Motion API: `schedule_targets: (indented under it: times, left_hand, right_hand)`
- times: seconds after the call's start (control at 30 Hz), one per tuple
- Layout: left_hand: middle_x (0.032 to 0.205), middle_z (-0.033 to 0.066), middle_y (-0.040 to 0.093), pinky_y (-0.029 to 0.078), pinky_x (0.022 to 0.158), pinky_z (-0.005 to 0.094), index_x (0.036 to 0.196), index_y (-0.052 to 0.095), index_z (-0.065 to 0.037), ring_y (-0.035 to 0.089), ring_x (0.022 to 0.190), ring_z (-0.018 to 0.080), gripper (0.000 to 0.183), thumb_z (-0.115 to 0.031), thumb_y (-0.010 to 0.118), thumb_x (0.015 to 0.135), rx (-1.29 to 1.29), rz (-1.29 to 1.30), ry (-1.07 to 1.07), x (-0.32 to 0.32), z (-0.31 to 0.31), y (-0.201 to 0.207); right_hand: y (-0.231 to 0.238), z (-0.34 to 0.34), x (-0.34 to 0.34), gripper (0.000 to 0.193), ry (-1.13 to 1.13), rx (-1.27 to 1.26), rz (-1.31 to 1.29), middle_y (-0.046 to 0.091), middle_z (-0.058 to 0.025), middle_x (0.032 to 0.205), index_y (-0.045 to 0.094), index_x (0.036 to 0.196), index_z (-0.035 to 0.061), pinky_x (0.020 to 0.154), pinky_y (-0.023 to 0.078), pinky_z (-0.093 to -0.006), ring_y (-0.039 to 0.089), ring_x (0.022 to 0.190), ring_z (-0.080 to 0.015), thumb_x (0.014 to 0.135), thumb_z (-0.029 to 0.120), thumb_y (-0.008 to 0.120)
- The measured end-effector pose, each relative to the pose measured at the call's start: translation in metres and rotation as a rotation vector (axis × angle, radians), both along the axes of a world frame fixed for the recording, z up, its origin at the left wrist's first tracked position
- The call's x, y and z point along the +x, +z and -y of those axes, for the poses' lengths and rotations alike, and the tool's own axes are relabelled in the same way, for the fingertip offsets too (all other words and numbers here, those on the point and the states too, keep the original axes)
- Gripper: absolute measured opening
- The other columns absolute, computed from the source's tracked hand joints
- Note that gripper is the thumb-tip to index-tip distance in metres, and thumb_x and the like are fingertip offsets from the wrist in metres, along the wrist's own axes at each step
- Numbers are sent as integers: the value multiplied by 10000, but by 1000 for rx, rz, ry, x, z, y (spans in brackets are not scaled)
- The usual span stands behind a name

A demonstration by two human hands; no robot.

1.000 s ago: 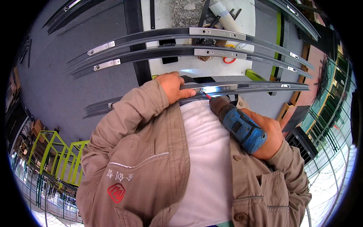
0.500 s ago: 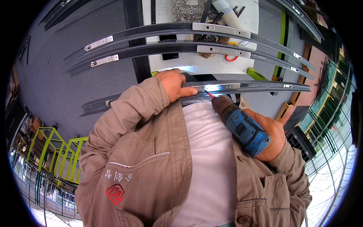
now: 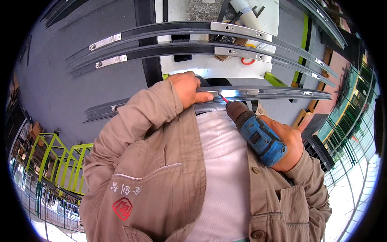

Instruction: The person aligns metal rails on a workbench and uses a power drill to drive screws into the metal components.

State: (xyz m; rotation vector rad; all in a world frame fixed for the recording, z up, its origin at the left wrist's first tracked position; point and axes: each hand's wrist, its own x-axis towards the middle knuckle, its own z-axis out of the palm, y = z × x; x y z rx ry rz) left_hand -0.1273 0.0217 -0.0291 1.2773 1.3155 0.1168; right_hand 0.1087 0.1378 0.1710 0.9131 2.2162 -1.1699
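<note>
A long dark metal rail [image 3: 282,92] lies crosswise close to my body, with a bright metal plate [image 3: 238,93] set on its middle. My left hand [image 3: 188,89] is closed round the rail at the plate's left end, thumb on the near side. In my right hand [image 3: 291,145] I grip a blue cordless drill [image 3: 260,135], tilted toward the upper left. Its red bit [image 3: 223,98] meets the plate at a screw spot just right of my left thumb. Light from the drill shines on the plate. My right fingers are partly hidden behind the drill.
Beyond lie two similar rails with metal plates [image 3: 241,31] and small end brackets [image 3: 105,41]. A white board [image 3: 193,71] on the grey table [image 3: 109,80] bears a heap of small metal parts [image 3: 203,11], a white cylinder [image 3: 244,12] and orange-handled scissors [image 3: 247,61]. Green frames [image 3: 52,157] stand at left.
The view has shifted slightly, and the rails appear a little displaced. My left hand keeps its hold, and the drill stays at the same spot on the plate.
</note>
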Motion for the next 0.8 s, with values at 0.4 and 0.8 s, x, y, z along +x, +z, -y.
schedule_targets:
  times: [0.4, 0.8]
  left_hand:
    - [1037, 249, 678, 525, 890, 441, 1014, 745, 5, 664, 973, 393, 676, -645, 613, 879, -4, -25, 9, 1, 0, 0]
    - [958, 154, 571, 492, 843, 429, 1149, 666, -50, 587, 948, 354, 541, -438, 781, 790, 619, -330, 21, 36, 27, 53]
  right_hand:
    - [7, 0, -19, 521, 189, 138, -32, 708, -157, 937, 623, 1201, 31, 701, 530, -415, 686, 768, -348, 730, 209, 757]
    - [32, 30, 111, 541, -302, 13, -36, 719, -179, 1031, 639, 1262, 42, 835, 545, -373, 713, 916, -342, 729, 99, 710]
